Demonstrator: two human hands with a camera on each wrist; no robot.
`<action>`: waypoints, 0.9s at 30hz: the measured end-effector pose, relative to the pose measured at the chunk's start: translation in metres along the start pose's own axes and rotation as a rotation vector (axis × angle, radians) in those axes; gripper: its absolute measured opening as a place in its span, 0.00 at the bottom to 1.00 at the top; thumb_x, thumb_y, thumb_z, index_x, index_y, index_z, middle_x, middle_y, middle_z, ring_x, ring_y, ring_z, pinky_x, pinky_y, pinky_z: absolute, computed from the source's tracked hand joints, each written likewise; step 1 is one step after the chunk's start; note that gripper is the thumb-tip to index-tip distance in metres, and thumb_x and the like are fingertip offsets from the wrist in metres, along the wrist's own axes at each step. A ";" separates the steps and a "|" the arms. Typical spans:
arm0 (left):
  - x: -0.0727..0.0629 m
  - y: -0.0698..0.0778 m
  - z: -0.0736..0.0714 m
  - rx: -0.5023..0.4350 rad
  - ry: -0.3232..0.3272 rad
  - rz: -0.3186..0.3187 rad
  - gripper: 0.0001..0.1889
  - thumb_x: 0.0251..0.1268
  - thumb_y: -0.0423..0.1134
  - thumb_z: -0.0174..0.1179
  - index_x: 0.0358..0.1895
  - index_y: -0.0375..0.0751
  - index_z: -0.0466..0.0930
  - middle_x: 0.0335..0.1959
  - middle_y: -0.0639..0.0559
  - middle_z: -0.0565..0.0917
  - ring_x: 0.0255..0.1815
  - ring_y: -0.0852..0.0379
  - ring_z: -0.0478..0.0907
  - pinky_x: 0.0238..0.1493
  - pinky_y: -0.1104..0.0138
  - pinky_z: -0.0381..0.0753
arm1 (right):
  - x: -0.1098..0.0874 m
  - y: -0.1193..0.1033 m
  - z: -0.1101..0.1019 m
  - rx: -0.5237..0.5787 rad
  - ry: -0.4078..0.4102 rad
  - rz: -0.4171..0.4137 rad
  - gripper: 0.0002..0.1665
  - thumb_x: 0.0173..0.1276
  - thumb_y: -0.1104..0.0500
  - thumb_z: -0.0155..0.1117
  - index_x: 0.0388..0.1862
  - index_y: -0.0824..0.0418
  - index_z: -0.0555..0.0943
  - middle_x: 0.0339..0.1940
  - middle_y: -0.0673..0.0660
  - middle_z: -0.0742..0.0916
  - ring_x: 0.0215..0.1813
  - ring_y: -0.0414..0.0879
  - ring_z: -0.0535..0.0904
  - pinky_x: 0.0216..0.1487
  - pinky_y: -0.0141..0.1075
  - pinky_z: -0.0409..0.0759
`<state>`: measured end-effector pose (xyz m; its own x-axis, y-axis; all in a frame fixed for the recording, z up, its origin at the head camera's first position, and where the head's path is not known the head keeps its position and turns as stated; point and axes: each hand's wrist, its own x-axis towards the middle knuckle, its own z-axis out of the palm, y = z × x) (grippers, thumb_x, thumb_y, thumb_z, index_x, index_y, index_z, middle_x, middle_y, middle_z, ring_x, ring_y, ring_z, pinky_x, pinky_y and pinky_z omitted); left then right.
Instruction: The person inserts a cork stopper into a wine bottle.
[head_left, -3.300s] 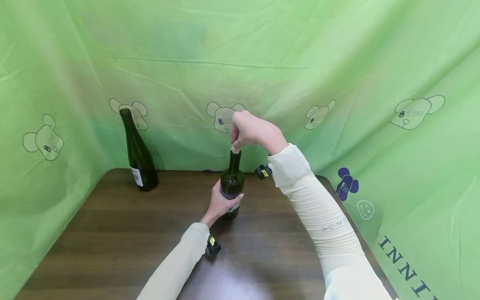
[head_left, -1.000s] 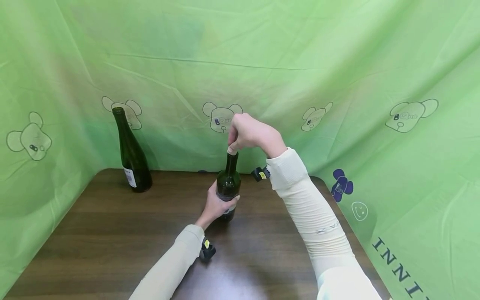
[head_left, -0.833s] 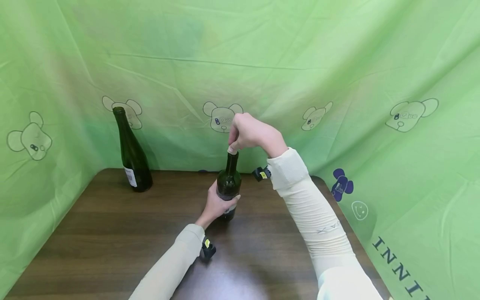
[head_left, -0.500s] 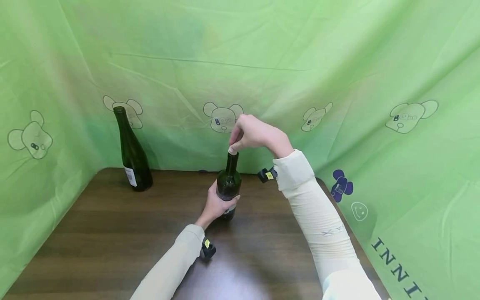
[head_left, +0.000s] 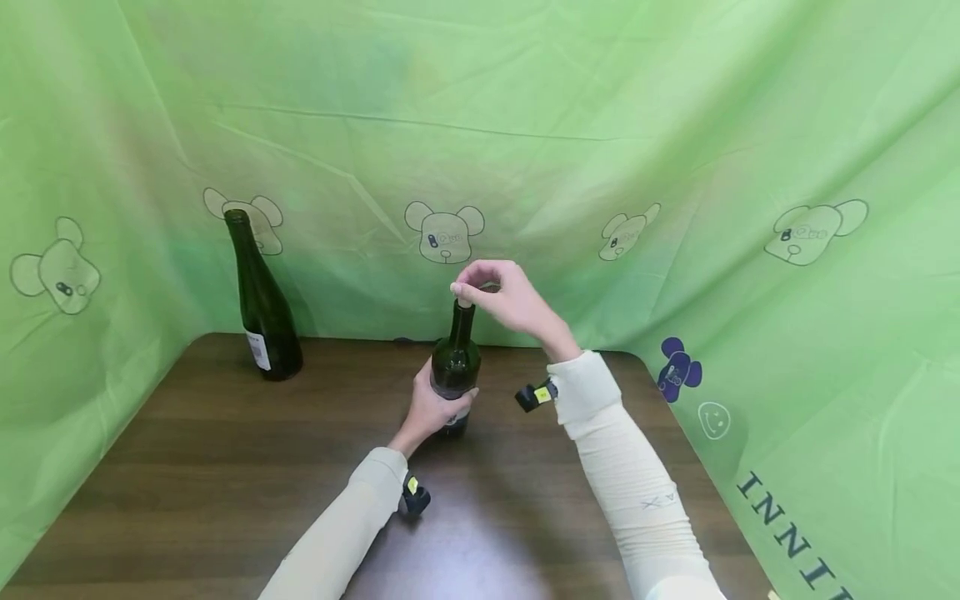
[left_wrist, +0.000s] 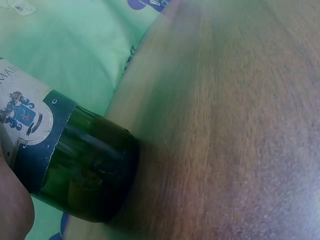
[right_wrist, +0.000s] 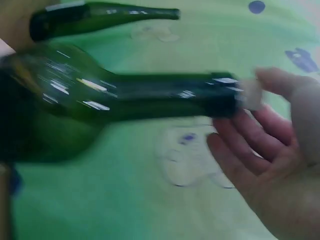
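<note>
A dark green wine bottle [head_left: 456, 362] stands upright near the table's back edge. My left hand [head_left: 435, 407] grips its lower body from the left, thumb across the front. The left wrist view shows the bottle's label [left_wrist: 25, 115] and base, with part of that hand at the edge. A pale cork [right_wrist: 250, 94] sits in the bottle's mouth, part of it standing out above the rim. My right hand [head_left: 510, 296] is at the cork, thumb on one side and fingers on the other, pinching it. How deep the cork sits is hard to judge through the dark glass.
A second, taller green bottle [head_left: 266, 312] with a white label stands at the back left, its mouth uncovered. The brown wooden table [head_left: 225, 467] is bounded by a green cloth [head_left: 337, 167] printed with bear faces.
My right wrist has dropped and turned, and its fingers have shifted around the cork. The cork sits lower in the neck than 3.3 seconds ago. My left hand still grips the bottle.
</note>
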<state>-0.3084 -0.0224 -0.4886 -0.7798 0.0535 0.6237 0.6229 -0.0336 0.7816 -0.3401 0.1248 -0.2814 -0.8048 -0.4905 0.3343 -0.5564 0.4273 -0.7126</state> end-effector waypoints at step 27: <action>-0.002 -0.040 0.003 0.079 0.031 -0.077 0.35 0.47 0.39 0.78 0.62 0.47 0.75 0.52 0.50 0.84 0.51 0.52 0.81 0.58 0.57 0.80 | 0.005 0.025 0.088 0.705 0.304 0.120 0.32 0.70 0.38 0.39 0.10 0.54 0.63 0.06 0.46 0.65 0.10 0.40 0.58 0.18 0.37 0.65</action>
<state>-0.3316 -0.0186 -0.5217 -0.8263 0.0219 0.5628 0.5632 0.0482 0.8249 -0.3402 0.0666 -0.3519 -0.9292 -0.1981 0.3121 -0.2810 -0.1699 -0.9445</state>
